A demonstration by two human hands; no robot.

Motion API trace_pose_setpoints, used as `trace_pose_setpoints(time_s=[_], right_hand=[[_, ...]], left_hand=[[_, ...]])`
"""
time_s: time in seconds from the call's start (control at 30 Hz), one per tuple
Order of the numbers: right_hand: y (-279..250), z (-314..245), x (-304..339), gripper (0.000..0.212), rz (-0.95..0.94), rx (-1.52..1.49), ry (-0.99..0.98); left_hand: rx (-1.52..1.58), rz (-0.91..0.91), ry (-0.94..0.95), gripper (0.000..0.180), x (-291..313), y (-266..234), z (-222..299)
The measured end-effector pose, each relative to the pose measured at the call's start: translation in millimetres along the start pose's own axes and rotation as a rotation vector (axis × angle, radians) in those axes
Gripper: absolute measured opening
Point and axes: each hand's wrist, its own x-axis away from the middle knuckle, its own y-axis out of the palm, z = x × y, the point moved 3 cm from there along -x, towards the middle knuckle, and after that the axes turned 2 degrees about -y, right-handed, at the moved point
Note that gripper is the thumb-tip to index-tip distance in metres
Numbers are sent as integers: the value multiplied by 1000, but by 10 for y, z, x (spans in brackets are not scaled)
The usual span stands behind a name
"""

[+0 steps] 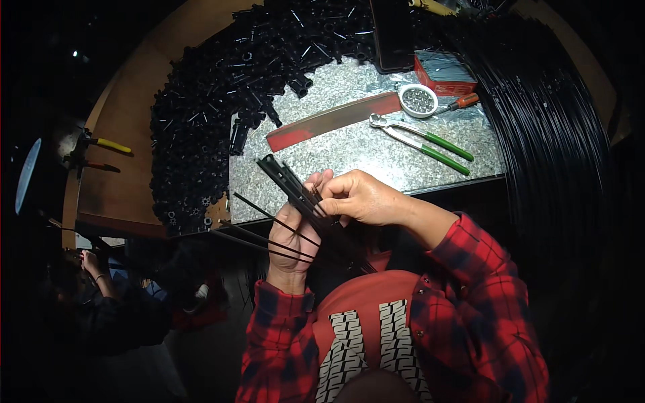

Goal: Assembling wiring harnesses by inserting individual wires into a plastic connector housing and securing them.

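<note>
My left hand (287,238) is closed around a bundle of thin black rods (281,180), which slants from upper left down toward my lap. A few loose black rods (274,218) fan out across its palm and wrist. My right hand (363,196) pinches at the middle of the same bundle, thumb and forefinger together. What sits exactly between those fingertips is too dark to make out. Both hands are just off the near edge of a speckled grey worktop (322,161).
Black tubular parts (195,114) heap up left and behind. Green-handled pincers (430,144), a red-brown bar (336,121), a white bowl of small metal pieces (420,114), a red box (450,88) and a screwdriver (463,101) lie behind my hands. Long black strands (537,114) drape at right. Another person's hand (91,262) shows at far left.
</note>
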Motion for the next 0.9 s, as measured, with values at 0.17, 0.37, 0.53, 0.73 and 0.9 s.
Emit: trace_pose_setpoints(time_s=[0.17,0.37,0.53,0.73,0.9], right_hand=[[28,-28,13,26,-22,26,7],[16,-37,21,25,-14,33,11],[-9,11,-11,24,-56,7,14],[-16,49,-77,24,-97,-53,-4],[70,-31,-109,29,-73,26,-115]], left_hand=[[5,3,2,40,15,-14,5],[-14,22,49,44,26,-129,-25],[-21,25,16,44,30,-66,-24],[76,18,-39,47,-4,1,-17],[-46,-7,-69,43,-42,-40,120]])
